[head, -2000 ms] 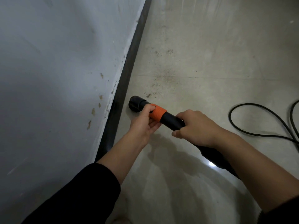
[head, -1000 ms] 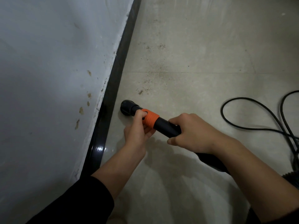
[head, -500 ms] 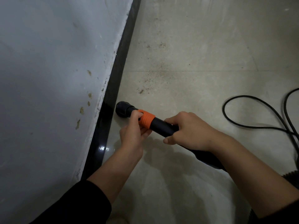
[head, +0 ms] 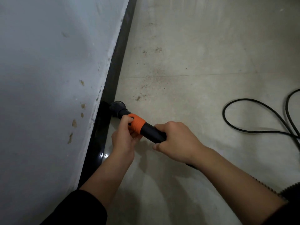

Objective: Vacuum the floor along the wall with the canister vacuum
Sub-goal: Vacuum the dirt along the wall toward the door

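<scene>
The black vacuum nozzle (head: pixel 118 107) touches the floor right against the black baseboard (head: pixel 113 75) under the white wall (head: pixel 48 78). Behind the nozzle sits an orange collar (head: pixel 137 125) on the black tube (head: pixel 153 131). My left hand (head: pixel 124 138) grips the collar from below and the left. My right hand (head: pixel 174 141) is wrapped over the tube just behind it. The ribbed black hose (head: pixel 289 190) shows at the lower right, partly hidden by my right forearm. Brown dirt specks (head: pixel 146 88) lie on the beige floor ahead of the nozzle.
A black power cord (head: pixel 253 117) loops on the floor at the right. The wall carries several brown stains (head: pixel 78 117) near its lower edge. A tile joint (head: pixel 211 74) crosses the floor ahead.
The nozzle has slid left from the open floor until it meets the baseboard. Both hands kept their grip and moved with it.
</scene>
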A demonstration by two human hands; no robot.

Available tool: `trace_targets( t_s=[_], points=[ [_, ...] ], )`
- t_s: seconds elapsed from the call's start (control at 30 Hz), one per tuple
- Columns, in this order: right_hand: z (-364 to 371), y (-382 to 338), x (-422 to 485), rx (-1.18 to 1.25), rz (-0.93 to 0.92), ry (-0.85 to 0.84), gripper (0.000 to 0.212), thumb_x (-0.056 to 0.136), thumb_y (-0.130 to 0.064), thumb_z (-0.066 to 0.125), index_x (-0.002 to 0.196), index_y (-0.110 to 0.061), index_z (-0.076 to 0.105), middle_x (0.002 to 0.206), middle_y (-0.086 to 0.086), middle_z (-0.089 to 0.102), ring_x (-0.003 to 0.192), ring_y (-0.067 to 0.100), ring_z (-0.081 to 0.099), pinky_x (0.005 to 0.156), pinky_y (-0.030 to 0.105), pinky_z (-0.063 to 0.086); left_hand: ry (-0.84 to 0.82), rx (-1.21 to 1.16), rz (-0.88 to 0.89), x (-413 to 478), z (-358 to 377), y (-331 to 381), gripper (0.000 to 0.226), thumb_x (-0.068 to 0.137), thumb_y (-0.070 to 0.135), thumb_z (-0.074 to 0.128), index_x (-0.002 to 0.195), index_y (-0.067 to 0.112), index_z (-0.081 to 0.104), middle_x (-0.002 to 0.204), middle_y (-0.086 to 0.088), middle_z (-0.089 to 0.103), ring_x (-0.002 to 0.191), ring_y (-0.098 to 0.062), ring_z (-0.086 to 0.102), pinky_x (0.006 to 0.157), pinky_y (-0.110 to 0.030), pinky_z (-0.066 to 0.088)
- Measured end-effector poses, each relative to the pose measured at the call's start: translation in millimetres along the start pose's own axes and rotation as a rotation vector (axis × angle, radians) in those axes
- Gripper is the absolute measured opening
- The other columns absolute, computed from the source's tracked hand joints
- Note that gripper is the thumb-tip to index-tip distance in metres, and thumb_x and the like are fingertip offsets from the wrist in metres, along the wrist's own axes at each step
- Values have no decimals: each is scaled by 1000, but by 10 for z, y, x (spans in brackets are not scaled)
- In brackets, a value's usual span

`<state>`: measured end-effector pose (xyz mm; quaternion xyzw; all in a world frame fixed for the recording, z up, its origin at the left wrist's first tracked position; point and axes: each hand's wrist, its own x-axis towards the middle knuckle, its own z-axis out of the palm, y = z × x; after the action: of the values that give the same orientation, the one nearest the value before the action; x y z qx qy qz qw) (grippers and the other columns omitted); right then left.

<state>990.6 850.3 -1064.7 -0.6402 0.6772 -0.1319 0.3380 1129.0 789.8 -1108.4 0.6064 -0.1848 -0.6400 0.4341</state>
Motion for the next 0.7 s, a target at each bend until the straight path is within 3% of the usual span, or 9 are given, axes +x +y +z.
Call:
trace_targets(
  t_s=[0.23, 0.37, 0.7],
  points=[
    [63, 15, 111, -9, -7, 48, 13, 78, -19, 64, 80, -21, 52, 66, -1, 52, 66, 23, 55, 52, 29, 35, -16, 20, 11, 150, 46, 48, 14, 85, 17, 58, 94, 8, 64, 81, -6, 62, 74, -17, 63, 55, -25, 55],
    [70, 15, 128, -45, -14, 70, 17, 80, -25, 64, 82, -24, 48, 67, -4, 48, 67, 21, 53, 51, 28, 33, -88, 48, 17, 208, 93, 88, 13, 88, 17, 54, 94, 8, 62, 77, -5, 61, 68, -14, 63, 51, -22, 53],
    [-19, 131, -4, -32, 45, 74, 18, 79, -25, 65, 79, -24, 48, 68, -2, 51, 65, 21, 54, 52, 29, 35, -157, 75, -9, 192, 205, -20, 19, 88, 20, 55, 101, 8, 62, 85, -8, 65, 74, -16, 66, 54, -24, 54]
  ],
)
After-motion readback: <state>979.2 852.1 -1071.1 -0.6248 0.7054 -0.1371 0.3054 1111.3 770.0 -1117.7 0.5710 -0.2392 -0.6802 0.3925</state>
